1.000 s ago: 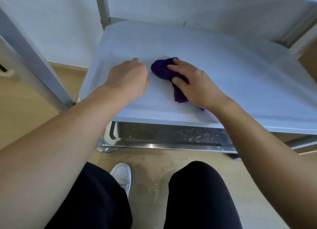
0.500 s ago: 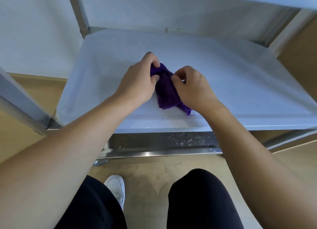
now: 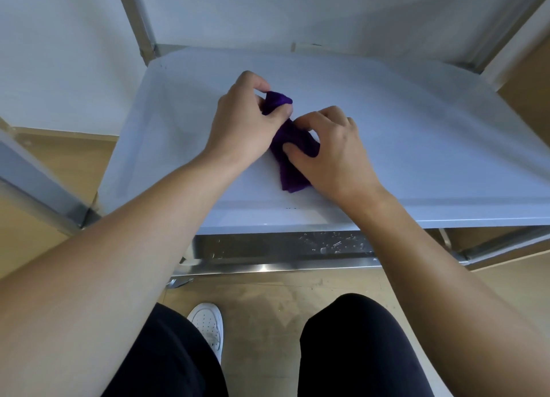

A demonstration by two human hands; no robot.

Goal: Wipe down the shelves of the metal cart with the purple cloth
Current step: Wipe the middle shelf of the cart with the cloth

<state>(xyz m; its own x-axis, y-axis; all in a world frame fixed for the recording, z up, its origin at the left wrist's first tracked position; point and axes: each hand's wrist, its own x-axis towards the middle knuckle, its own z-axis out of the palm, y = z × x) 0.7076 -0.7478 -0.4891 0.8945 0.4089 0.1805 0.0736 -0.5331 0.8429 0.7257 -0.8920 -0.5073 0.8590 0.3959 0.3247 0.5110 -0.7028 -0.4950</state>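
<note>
The purple cloth [image 3: 289, 170] lies bunched up on the shelf [image 3: 416, 134], near its front edge, in the middle of the frame. Both hands hold it. The left hand [image 3: 238, 122] has its fingers curled and pinches the far end of the cloth, where a small purple bit sticks out. The right hand [image 3: 333, 155] is curled too and pinches the cloth lower down with its thumb and fingers. The hands cover much of the cloth, so its full shape cannot be seen. Its near end pokes out under the right hand.

Below the shelf's front edge, a strip of the lower shelf [image 3: 282, 249] shows, with small shiny spots on it. The rest of it is hidden. A cart post [image 3: 135, 18] is cut off at the top left. At the bottom, two dark legs [image 3: 357, 352] and one white shoe [image 3: 208, 325] show over the floor [image 3: 268, 313]. The other foot is hidden.
</note>
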